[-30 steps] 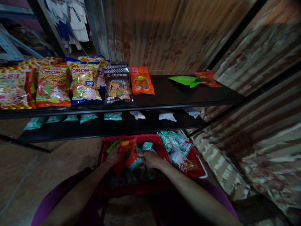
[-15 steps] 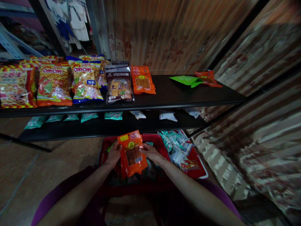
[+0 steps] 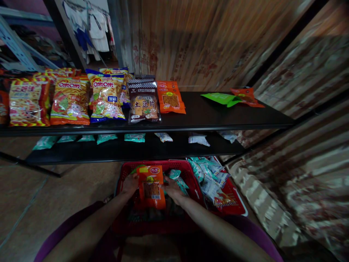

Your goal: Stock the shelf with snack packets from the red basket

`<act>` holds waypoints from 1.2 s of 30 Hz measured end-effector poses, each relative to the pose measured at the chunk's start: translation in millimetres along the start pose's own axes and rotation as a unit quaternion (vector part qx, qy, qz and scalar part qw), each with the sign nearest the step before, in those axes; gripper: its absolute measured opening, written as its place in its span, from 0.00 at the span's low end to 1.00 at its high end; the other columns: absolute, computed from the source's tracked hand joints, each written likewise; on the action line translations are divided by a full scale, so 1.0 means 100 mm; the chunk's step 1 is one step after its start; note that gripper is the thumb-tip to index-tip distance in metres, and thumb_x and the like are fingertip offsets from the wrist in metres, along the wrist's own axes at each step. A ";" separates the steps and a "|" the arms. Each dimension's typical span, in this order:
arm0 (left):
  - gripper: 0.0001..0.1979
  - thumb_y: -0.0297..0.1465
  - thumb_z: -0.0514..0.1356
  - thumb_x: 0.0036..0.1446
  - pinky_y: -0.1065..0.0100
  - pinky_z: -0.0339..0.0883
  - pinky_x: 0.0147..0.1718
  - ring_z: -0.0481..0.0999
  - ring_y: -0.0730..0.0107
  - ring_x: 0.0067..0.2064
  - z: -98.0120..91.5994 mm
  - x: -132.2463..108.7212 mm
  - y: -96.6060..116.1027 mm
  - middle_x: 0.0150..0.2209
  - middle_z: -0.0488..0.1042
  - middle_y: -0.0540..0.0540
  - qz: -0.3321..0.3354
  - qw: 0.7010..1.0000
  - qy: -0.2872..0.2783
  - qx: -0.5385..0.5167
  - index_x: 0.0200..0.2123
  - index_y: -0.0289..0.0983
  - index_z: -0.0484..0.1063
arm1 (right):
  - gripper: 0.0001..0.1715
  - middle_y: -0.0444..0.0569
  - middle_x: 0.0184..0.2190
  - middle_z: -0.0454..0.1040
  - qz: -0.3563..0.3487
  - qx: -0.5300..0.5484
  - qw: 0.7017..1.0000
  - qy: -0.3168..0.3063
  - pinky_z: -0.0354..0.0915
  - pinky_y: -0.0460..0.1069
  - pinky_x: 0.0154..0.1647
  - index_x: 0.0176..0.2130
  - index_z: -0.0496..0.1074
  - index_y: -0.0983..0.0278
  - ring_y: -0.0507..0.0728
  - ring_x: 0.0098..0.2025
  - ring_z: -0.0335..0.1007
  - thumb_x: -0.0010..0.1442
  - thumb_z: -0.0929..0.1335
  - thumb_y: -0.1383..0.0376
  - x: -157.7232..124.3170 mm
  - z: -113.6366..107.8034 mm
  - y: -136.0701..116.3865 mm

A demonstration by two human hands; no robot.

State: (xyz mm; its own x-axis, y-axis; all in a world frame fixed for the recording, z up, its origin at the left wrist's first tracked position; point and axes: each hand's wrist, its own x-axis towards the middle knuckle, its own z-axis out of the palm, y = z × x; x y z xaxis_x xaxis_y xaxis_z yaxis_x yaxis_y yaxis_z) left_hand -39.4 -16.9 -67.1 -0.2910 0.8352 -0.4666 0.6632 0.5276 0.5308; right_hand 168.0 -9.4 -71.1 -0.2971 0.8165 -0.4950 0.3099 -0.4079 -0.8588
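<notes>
An orange snack packet with a clear window is held upright between my two hands, over a red basket. My left hand grips its left edge, fingers partly hidden behind it. On the opposite edge, my right hand closes with the thumb in front. Inside the basket, to the right of the packet, lie teal snack packets. Part of a green packet shows behind the orange one.
A black shelf holds a row of snack bags, an orange packet and, farther right, a flat green packet. Small packets line the lower shelf. A second red basket with packets stands at the right.
Both hands have lowered the orange packet toward the basket, and it is less tilted. The view has shifted slightly, so the shelf sits a little farther right and lower.
</notes>
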 end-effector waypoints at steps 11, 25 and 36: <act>0.16 0.40 0.56 0.54 0.67 0.69 0.41 0.77 0.63 0.44 -0.20 -0.11 0.31 0.43 0.79 0.43 0.054 0.933 -0.020 -0.356 0.40 0.36 0.75 | 0.24 0.48 0.29 0.78 0.041 0.234 0.971 0.033 0.67 0.51 0.37 0.31 0.73 0.64 0.57 0.32 0.75 0.35 0.76 0.54 0.01 -0.12 -0.29; 0.22 0.43 0.65 0.41 0.69 0.67 0.30 0.77 0.67 0.34 -0.06 0.01 0.46 0.37 0.79 0.43 -0.018 0.854 -0.029 -0.520 0.37 0.35 0.74 | 0.27 0.49 0.35 0.79 0.002 0.246 0.966 0.074 0.67 0.51 0.41 0.33 0.73 0.64 0.59 0.41 0.74 0.41 0.74 0.47 -0.03 -0.32 -0.41; 0.17 0.39 0.69 0.34 0.72 0.61 0.24 0.71 0.74 0.23 -0.06 -0.03 0.63 0.24 0.75 0.51 0.001 0.809 -0.048 -0.586 0.28 0.36 0.73 | 0.21 0.45 0.30 0.80 -0.014 0.310 0.947 0.081 0.67 0.48 0.37 0.29 0.75 0.62 0.54 0.32 0.74 0.39 0.76 0.51 -0.05 -0.38 -0.43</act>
State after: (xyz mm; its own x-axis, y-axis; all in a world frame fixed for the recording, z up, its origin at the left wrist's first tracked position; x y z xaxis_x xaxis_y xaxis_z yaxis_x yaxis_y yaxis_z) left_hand -0.7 15.3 -28.0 -0.1983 0.8501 -0.4879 -0.4613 0.3583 0.8117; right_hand 190.5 19.4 -26.2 -0.1388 0.8625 -0.4866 -0.3012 -0.5048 -0.8090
